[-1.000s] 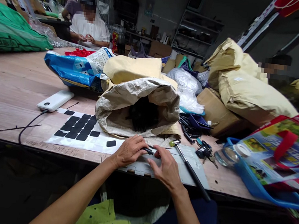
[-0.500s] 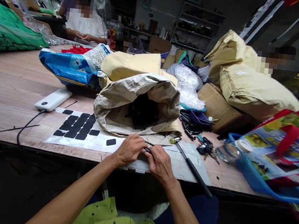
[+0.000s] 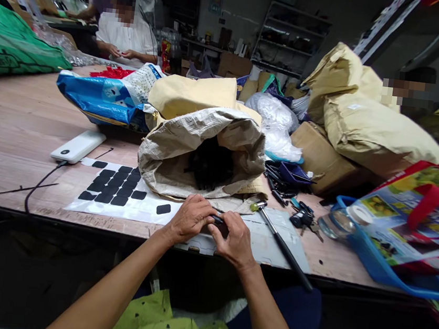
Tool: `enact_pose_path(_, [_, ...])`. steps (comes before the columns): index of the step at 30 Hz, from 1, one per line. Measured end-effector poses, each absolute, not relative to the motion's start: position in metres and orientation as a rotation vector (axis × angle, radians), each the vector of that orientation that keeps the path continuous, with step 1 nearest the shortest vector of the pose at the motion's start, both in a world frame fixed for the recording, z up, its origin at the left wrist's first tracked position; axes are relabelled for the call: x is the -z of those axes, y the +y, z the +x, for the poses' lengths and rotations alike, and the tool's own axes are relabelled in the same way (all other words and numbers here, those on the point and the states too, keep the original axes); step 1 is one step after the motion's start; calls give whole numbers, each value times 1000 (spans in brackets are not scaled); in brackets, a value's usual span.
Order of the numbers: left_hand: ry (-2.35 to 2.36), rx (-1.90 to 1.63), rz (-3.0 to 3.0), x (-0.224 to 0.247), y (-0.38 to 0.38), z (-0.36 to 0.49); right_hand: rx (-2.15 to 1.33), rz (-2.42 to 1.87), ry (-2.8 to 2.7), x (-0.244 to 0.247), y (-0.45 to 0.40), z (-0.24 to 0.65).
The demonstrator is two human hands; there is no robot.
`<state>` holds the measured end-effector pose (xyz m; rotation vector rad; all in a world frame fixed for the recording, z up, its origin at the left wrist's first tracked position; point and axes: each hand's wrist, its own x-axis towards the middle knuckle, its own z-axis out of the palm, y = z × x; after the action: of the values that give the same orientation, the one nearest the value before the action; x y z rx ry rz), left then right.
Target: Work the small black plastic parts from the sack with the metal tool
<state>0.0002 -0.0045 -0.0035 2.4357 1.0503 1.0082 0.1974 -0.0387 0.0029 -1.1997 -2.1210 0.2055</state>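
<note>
Between my left hand (image 3: 192,218) and my right hand (image 3: 235,238) is a small black piece (image 3: 218,220), pinched in the fingers of both. Its exact kind is mostly hidden by the fingertips. Both hands rest above a grey-white board (image 3: 280,235) at the table's front edge. Just beyond them a sack (image 3: 164,163) lies on its side, its mouth facing me, with black items (image 3: 210,163) in the dark inside. To the left, several black rounded-square pads (image 3: 112,186) lie on a white sheet (image 3: 134,213). A hammer (image 3: 285,248) with a black handle lies right of my right hand.
A white power bank (image 3: 77,147) with a cable sits at left, near a blue bag (image 3: 100,95). On the right are keys (image 3: 304,216), a water bottle (image 3: 342,222), a blue basket (image 3: 389,273) and a cardboard box (image 3: 329,158). Other people sit beyond the table.
My right hand's fingers have shifted slightly, the thumb lower and farther from the fingertips. Both hands stay at the black piece. The sack and hammer have not visibly moved.
</note>
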Motion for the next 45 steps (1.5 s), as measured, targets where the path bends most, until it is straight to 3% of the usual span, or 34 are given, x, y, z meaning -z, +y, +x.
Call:
enact_pose_path(5, [975,-1109,2284,-12,-39,-5,-430,-1140,-2057,-11,-39,218])
enact_pose_path(8, [760,-927,2227,-3,-88,-5,-526,-1215,-1896,-10,-37,231])
enact_pose_path(11, [766,-543,2139,33,-129,0,-545,-1250,-1897,-5,-33,232])
enact_pose_path(15, [1218,-90,1810,97,-138,12,-507,-1268,-1953,-1,-30,228])
enact_pose_path(20, [1430,-10,1704,131,-112,29,-509,-1298,-1937,-1,-31,228])
enact_pose_path(25, [1280,245,1812,92,-111,26,-439,-1307,-1968,-3,-34,225])
enact_pose_path(28, [838,324,1960,31,-105,12,-388,-1316,-2011,-3,-35,222])
enact_pose_path(31, [435,112,1810,-36,-69,-7,-373,-1328,-2031,-2,-34,221])
enact_pose_path(33, [586,-197,1832,-65,-29,-19,-372,-1328,-2035,-2,-34,221])
enact_pose_path(36, [1340,-807,2026,-72,38,-33,-355,-1323,-2027,-3,-34,221])
enact_pose_path(39, [1878,-650,2014,-51,86,-41,-344,-1323,-2011,-3,-33,221])
enact_pose_path(42, [1986,-396,1940,-33,103,-44,-347,-1328,-2006,-3,-33,222])
enact_pose_path(45, [2036,-390,1891,-28,102,-45,-350,-1333,-2002,-2,-32,222])
